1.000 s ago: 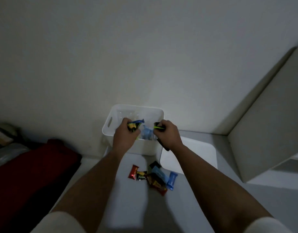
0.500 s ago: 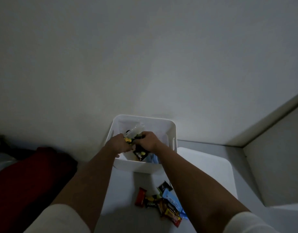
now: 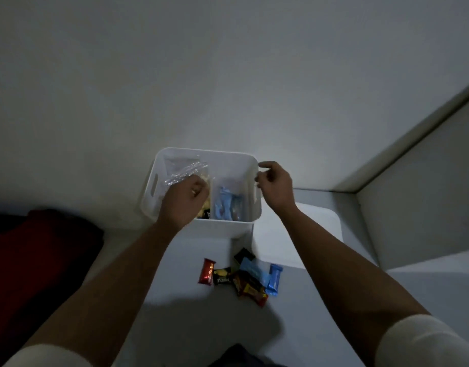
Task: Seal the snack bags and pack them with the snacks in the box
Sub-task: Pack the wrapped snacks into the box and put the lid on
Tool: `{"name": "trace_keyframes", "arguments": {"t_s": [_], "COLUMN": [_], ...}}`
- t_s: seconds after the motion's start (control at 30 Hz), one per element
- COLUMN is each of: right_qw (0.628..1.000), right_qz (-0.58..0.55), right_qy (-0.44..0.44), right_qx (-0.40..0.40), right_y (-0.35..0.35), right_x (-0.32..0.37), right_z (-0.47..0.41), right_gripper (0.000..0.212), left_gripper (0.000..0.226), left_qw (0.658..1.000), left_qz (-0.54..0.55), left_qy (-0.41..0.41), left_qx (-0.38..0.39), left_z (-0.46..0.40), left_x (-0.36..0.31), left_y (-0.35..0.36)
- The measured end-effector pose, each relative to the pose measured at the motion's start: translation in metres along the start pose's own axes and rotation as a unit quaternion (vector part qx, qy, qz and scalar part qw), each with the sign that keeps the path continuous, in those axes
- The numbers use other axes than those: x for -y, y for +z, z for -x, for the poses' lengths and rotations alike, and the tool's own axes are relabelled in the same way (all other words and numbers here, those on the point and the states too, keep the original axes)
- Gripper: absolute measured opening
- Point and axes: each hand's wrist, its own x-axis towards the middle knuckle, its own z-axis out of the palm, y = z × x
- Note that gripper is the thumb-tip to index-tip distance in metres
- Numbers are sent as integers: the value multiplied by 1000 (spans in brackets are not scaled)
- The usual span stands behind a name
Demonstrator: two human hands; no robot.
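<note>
Now left hand inside box, right hand outside

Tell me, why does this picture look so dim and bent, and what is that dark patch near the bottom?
Head view: the room is dimly lit, so colours look muted and grainy. The wide-angle lens bows the wall edges. The dark patch below the loose snacks is a soft shadow on the white table. The clear bag in the box catches faint glints; the left hand is slightly blurred.
</note>
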Motion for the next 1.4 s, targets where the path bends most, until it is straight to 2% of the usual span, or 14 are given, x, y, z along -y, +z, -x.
{"name": "trace_keyframes", "arguments": {"t_s": [0.07,0.17,0.23,0.27,0.33,0.4,0.43,0.5,0.63,0.77,0.9,1.17,1.4], "right_qw": [997,988,984,982,974,959,952,934,900,898,891,876,906], "right_qz": [23,96,149,169,199,230,256,316,398,400,402,434,376], "right_qy": [17,69,85,87,79,58,36,-16,-92,-144,-192,-177,-125], "right_qx": [-68,-100,-53,-14,79,156,166,164,152,110,90,117,147], "right_y": [-32,-60,-57,-51,-35,-14,-3,18,42,42,33,23,14], "right_x": [-31,-86,-121,-138,-164,-182,-190,-201,-215,-240,-252,-245,-237], "right_z": [33,92,127,142,170,192,199,208,214,219,215,190,180], "right_gripper": [21,17,19,28,60,94,105,112,88,68,53,42,33], "left_gripper": [5,6,36,58,97,113,113,106,84,69,63,68,49], "left_qw": [996,992,983,977,963,946,939,924,903,871,873,882,877], "left_qz": [44,-8,-90,-119,-171,-223,-244,-274,-307,-333,-327,-312,-330], "left_qy": [80,102,109,95,42,45,70,113,193,276,294,307,311], "left_qx": [22,78,119,148,205,229,233,241,231,231,210,174,157], "left_z": [48,113,139,147,154,154,152,145,128,125,125,125,129], "left_x": [1,35,61,75,97,114,120,130,132,138,140,142,141], "left_y": [14,47,73,86,106,123,130,144,166,177,181,185,192]}}
